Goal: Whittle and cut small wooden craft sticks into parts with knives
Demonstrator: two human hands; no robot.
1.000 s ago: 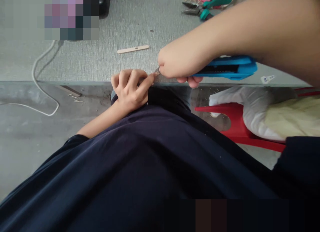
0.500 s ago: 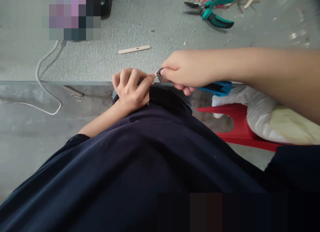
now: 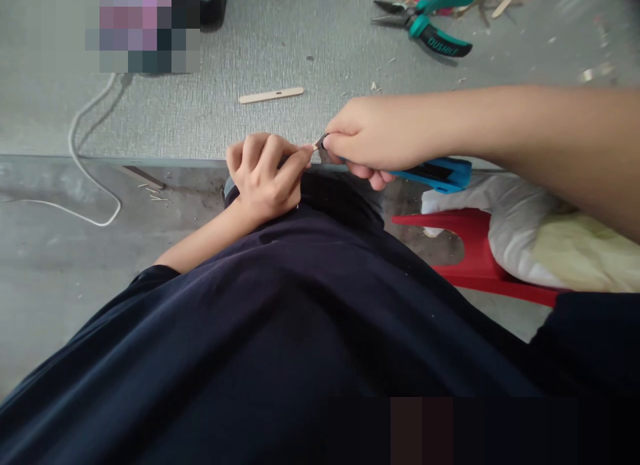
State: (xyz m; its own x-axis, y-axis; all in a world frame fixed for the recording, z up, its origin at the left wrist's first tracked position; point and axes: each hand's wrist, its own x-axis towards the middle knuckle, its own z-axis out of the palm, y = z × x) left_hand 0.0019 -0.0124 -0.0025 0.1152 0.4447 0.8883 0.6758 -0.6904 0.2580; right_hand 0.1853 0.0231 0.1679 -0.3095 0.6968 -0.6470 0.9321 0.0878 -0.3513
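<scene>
Right forearm's swung in toward the body compared with a second ago, so the pliers (image 3: 419,29) aren't covered by it anymore, and the blue cutter (image 3: 440,175) sits at a new slant, tail end out past the counter (image 3: 190,118) edge. Left hand (image 3: 265,175) has hardly budged.

Using the loose stick (image 3: 265,97) as the landmark: the bit being worked, a small wood piece (image 3: 315,147), is just right of it and nearer the body, by the counter edge. Left grip is pinched on that piece, mostly hiding it. Right hand (image 3: 370,135) has its grip closed around the cutter, thumb up near the blade.

Looks to me like a trimming or shaving step, mid-cut. I'd say the next move calls for a firm pinch and short, controlled strokes, since those fingertips are awfully close to the blade.

Headcount: one cutter, one piece in hand, one loose stick, one pair of pliers (right of the stick and farther off), one white cable (image 3: 71,135) (left of it). Wood scraps beyond the pliers: too jumbled to count.
</scene>
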